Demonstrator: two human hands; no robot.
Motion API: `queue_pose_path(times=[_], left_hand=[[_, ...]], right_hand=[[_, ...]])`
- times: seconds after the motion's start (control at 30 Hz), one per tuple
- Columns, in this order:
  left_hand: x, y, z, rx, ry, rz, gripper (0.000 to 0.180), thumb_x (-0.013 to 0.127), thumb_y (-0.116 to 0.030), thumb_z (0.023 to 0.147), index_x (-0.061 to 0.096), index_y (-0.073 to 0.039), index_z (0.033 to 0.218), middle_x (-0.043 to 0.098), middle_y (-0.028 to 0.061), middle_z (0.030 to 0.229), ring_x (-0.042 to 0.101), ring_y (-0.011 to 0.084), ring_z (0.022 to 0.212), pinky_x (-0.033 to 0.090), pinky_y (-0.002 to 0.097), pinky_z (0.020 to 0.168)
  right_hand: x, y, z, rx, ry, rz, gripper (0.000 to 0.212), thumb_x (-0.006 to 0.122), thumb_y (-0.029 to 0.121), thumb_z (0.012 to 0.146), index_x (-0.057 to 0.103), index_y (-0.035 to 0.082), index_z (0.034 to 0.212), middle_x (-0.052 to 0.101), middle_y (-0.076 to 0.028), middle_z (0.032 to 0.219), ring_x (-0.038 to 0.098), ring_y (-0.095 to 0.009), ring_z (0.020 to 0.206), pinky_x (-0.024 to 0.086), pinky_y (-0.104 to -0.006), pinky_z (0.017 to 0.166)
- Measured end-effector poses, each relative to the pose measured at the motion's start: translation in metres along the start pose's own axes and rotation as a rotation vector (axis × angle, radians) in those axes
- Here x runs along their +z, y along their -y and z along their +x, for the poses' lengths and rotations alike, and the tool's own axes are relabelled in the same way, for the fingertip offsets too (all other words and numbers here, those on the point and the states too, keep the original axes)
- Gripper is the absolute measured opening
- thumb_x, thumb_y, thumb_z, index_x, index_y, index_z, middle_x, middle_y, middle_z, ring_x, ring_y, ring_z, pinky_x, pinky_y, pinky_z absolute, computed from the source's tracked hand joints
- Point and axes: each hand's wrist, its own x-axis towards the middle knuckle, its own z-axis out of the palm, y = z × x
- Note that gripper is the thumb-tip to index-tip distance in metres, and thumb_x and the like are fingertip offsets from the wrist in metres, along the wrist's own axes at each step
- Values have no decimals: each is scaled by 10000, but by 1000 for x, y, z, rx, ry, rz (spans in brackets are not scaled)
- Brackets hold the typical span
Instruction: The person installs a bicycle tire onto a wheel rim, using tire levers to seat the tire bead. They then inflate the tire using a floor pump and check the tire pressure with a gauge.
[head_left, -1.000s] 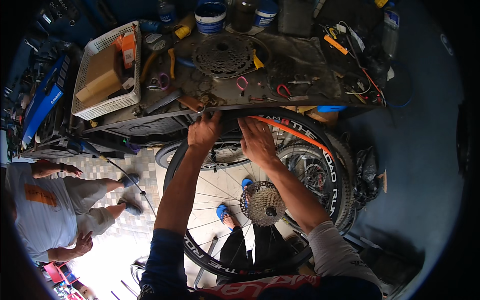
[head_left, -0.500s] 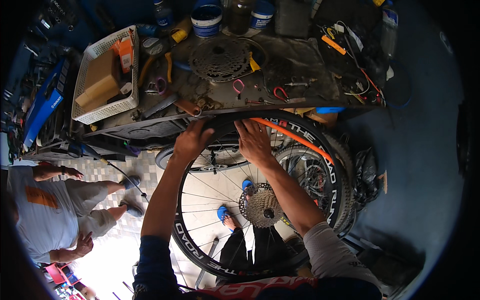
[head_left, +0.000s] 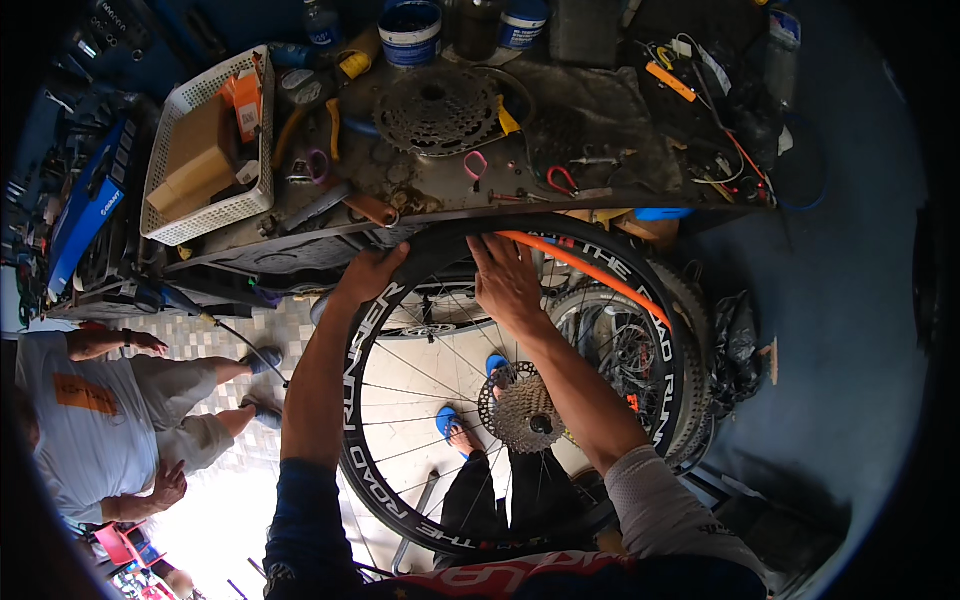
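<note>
A bicycle wheel with a black tire point(head_left: 440, 240) and a deep black rim point(head_left: 357, 400) with white lettering stands in front of me against the bench edge. My left hand point(head_left: 368, 276) is closed round the tire at the upper left, thumb on the near side, other fingers mostly hidden. To its right, my right hand point(head_left: 507, 280) has its fingers over the top of the tire. From beside those fingers a narrow orange strip point(head_left: 590, 272) runs down the right side between tire and rim. A cassette point(head_left: 525, 415) and a brake disc sit at the hub.
Across the bench point(head_left: 600, 130) lie a large sprocket cluster point(head_left: 435, 110), pliers point(head_left: 334, 130), a white basket point(head_left: 215, 215) with boxes, and blue tubs point(head_left: 410, 45). Other wheels point(head_left: 690, 370) lean behind at the right. At left is another person point(head_left: 110, 420) in light clothes.
My left hand and forearm have shifted slightly left, uncovering more of the rim's lettering. My right hand keeps nearly the same place on the tire, and the orange strip looks unchanged.
</note>
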Motion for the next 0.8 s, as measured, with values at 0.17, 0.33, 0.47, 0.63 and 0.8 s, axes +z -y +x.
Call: queue_pose_path(times=[0.17, 0.33, 0.47, 0.63, 0.8], left_hand=[[-1, -2, 2, -91, 79, -100, 957, 540, -861, 934, 805, 56, 1005, 774, 276, 970, 745, 377, 1028, 540, 457, 964], [-12, -8, 8, -167, 241, -90, 971, 548, -876, 917, 797, 47, 1085, 782, 252, 1041, 740, 356, 1038, 536, 444, 978], [-23, -16, 18, -3, 215, 165, 899, 606, -818, 925, 770, 29, 1175, 782, 239, 1015, 748, 366, 1044, 544, 462, 959], [5, -36, 22, 175, 30, 66, 724, 652, -688, 978, 752, -5, 1195, 767, 259, 956, 756, 440, 1006, 573, 531, 913], [26, -35, 12, 282, -237, 273, 637, 583, -658, 1027, 732, -39, 1029, 740, 300, 937, 711, 522, 983, 580, 601, 838]], right_hand=[[0, 0, 1, -8, -37, 5, 616, 730, 105, 863, 603, 70, 1465, 604, -117, 1393, 565, -278, 1338, 384, -516, 1164], [3, 0, 1, 3, -63, 28, 640, 736, 92, 849, 599, 66, 1473, 619, -128, 1423, 571, -277, 1349, 387, -517, 1170], [7, -1, -1, 5, -38, 59, 622, 733, 95, 860, 615, 73, 1470, 644, -114, 1426, 576, -278, 1361, 365, -513, 1200], [7, -9, -3, -3, -16, 145, 637, 720, 71, 868, 585, 36, 1489, 641, -152, 1456, 592, -290, 1352, 388, -490, 1187], [-8, -24, -21, 14, -148, 320, 514, 703, 68, 920, 643, 79, 1430, 704, -126, 1346, 686, -284, 1212, 559, -425, 1035]])
